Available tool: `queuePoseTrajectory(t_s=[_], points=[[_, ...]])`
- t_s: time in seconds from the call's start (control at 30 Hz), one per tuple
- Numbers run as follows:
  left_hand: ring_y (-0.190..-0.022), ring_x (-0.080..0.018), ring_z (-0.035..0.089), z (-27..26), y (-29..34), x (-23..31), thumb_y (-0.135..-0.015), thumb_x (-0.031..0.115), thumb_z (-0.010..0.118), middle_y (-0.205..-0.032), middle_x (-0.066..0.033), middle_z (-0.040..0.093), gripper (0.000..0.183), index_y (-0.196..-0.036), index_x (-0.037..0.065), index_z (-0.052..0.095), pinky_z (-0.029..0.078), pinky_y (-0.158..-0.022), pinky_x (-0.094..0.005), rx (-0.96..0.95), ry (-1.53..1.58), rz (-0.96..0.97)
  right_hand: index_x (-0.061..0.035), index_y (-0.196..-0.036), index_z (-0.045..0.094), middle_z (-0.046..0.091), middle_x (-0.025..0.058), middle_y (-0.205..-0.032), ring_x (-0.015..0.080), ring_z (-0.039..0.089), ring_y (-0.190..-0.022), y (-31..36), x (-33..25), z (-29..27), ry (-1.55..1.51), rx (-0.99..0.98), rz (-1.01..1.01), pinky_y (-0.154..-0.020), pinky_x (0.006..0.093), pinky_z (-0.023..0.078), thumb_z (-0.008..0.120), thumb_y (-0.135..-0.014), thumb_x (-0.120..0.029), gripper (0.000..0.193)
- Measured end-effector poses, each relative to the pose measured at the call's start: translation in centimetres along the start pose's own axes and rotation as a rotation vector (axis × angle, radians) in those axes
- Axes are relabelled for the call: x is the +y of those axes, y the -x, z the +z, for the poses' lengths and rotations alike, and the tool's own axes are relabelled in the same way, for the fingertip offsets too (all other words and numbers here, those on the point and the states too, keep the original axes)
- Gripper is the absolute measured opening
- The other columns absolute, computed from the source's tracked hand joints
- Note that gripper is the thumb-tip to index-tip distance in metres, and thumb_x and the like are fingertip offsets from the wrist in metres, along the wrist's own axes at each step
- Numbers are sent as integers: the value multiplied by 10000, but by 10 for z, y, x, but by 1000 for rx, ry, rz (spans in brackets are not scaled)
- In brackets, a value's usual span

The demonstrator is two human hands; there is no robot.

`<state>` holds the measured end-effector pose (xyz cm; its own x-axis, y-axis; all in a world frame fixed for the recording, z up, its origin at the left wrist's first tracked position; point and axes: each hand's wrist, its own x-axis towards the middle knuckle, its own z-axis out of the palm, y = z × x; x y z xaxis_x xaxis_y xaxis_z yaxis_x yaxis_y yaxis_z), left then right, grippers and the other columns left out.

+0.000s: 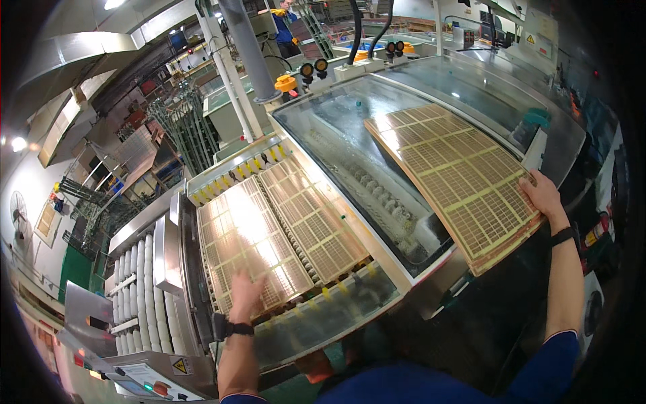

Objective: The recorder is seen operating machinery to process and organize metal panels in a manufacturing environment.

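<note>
Two copper-coloured circuit board panels lie side by side on the roller conveyor: the left panel (232, 232) and the right panel (313, 222). My left hand (247, 294) is over the near part of the left panel, its fingers smeared by motion; whether it touches the panel I cannot tell. Further right, a stack of similar circuit board panels (457, 175) with yellowish grid lines rests slanted across the machine's glass cover. My right hand (542, 195) grips the right edge of its top panel, fingers over the upper face. The thumb is hidden.
White rollers (145, 289) fill the section to the left. The clear glass cover (336, 124) sits beyond the conveyor, with an orange knob (285, 83) and round gauges at its far edge. A control panel (158, 387) is at lower left. Another person (286, 30) stands far back.
</note>
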<state>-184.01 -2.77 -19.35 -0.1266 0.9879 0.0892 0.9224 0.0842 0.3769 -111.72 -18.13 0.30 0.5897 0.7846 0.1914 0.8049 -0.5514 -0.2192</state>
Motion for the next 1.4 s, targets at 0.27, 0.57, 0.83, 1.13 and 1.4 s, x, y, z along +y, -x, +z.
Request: queuePoseTrajectory(t_s=[0.27,0.57,0.83,1.13,1.4], points=[[-1319,-476,381,55,1,136,-778,476,731,-1386,-340,402,870,-1398,-54,429,350,-1116,-483,-333,-105,644,-22,-1404,488,579,223,-1336,379,542,-1244,-1,-5,-3,-24,-56,-17,-1022,432,429,522,-918,-580,741],[-1353,-500,344,73,-5,149,-759,526,720,-1428,-365,357,900,-1423,-3,418,367,-1103,-505,-403,-180,692,-35,-1354,540,614,224,-1278,383,572,-1197,6,-6,-5,1,4,-21,-992,438,449,548,-915,-543,672],[-1315,-491,383,82,-10,152,-783,520,712,-1374,-349,400,875,-1416,-12,427,381,-1085,-504,-334,-190,752,-43,-1345,545,616,219,-1274,379,566,-1201,3,-4,1,0,28,-52,-995,432,445,546,-919,-536,652],[-1306,-460,414,68,5,177,-794,417,753,-1387,-322,442,764,-1346,-41,489,392,-1070,-497,-305,113,656,-18,-1170,625,675,210,-1085,411,622,-1044,8,-16,-12,-10,-48,-59,-896,498,470,522,-916,-552,600],[-1138,-270,603,-6,75,260,-993,248,581,-1275,-181,594,507,-1387,-41,444,504,-928,-353,-477,1420,52,-24,-910,744,673,190,-1086,355,590,-1108,60,-69,-7,274,42,-311,-943,508,405,525,-896,-552,571]])
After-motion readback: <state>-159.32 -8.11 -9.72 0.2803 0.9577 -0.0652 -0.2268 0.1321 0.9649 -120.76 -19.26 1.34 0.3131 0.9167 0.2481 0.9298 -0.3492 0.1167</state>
